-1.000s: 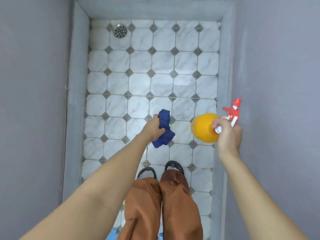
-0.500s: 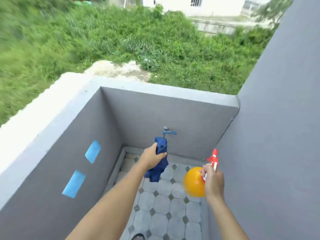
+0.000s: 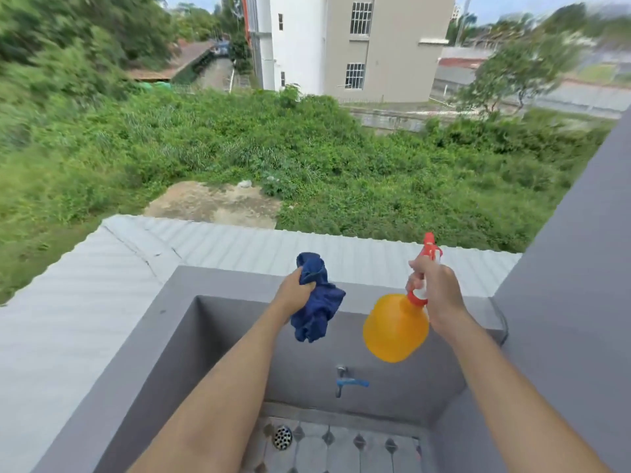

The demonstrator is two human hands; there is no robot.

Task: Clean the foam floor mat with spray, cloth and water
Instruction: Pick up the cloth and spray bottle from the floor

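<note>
Mat not in view | view swung up from floor tiles to grass since 1 s ago | left hand (image 3: 293, 291) grips cloth (image 3: 316, 312), 9 o'clock of spray bottle (image 3: 397, 327) | right hand (image 3: 438, 295) clenches bottle neck | tap (image 3: 343, 382) at 6 o'clock | cleaning looks unstarted

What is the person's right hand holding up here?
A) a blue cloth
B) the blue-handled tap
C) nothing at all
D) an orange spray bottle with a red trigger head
D: the right hand grips the neck of the orange spray bottle just below its red trigger head, while the blue cloth is bunched in the left hand and the tap on the wall below goes untouched.
</note>
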